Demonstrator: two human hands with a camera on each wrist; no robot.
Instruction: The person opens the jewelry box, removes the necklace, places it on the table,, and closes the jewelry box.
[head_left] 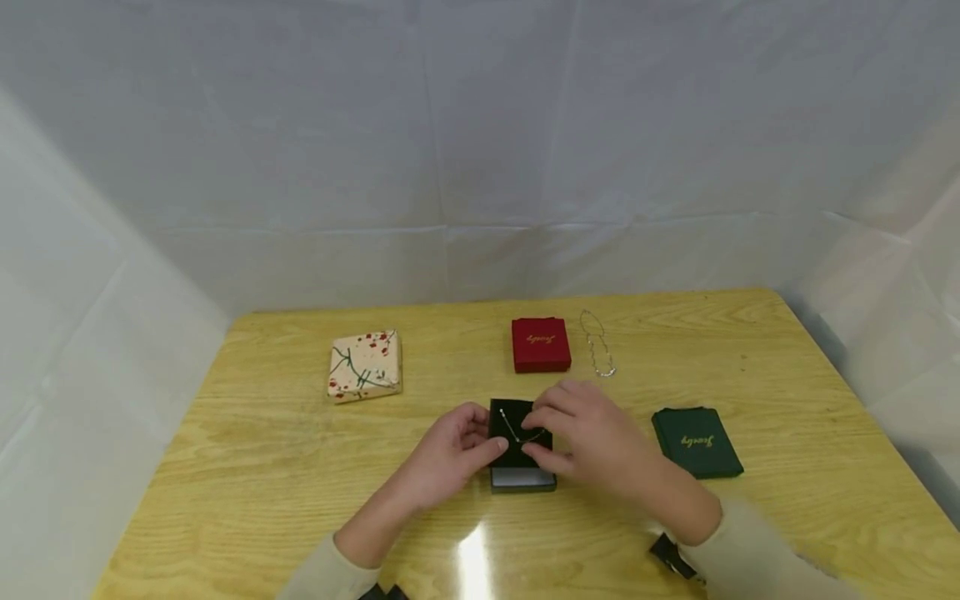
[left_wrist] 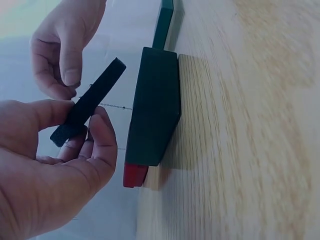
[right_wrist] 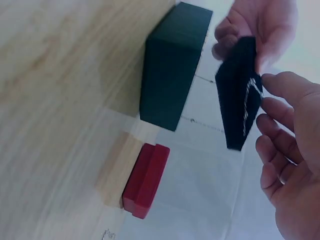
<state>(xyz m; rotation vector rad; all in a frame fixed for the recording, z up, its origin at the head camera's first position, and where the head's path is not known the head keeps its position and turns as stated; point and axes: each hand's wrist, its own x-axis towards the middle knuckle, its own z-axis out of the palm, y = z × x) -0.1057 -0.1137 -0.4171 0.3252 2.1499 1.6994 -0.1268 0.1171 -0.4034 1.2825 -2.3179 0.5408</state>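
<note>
Over the small green box (head_left: 523, 479), my left hand (head_left: 452, 457) pinches a thin black foam pad (left_wrist: 92, 97) by its edge, holding it tilted. A fine silver necklace (right_wrist: 246, 107) lies in a V across the pad's face. Lengths of its chain run behind the pad toward the box in both wrist views. My right hand (head_left: 592, 433) is at the pad's other side, thumb and forefinger pinching the necklace near the pad's edge; the exact contact is partly hidden. The green box's open side faces away from the wrist cameras.
A green lid (head_left: 697, 443) with gold lettering lies to the right. Farther back are a closed red jewelry box (head_left: 541, 345) and a loose silver chain (head_left: 597, 346). A cream floral box (head_left: 365, 367) sits at the back left. White sheeting (head_left: 442, 167) rises behind the wooden table (head_left: 262, 467).
</note>
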